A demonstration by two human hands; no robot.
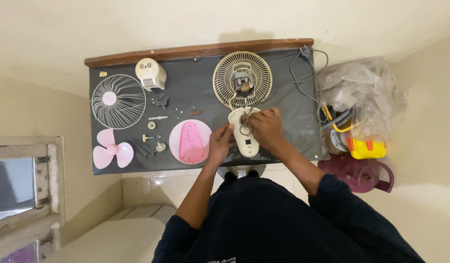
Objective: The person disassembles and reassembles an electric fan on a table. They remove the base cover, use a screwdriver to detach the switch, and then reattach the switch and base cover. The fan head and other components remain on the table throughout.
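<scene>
**Small fan, dismantled: work at the stand neck**

Item in hand: cream fan stand (247,139), lying on the dark table mat (195,78), near the front edge, its upper end touching the cream rear grille (242,79) with the motor showing at the grille's centre. The left hand (220,143) was closed round the stand's left side, steadying it. The right hand (268,127) was curled over the upper right of the stand, fingers pinched at a small wire loop or fitting there; what exactly it gripped was too small to tell.

Laid out to the left: pink base plate (190,141), pink blade (113,150), white wire front grille (118,101), cream motor cover (151,74), scattered screws and small fittings (156,131). Grey power cord (303,73) trailed off the right edge.

Step judged: work on wiring or a fastening at the stand's neck, where it meets the grille. The next move would call for a firm left-hand hold and a fine right-hand pinch, without straining the cord.
</scene>
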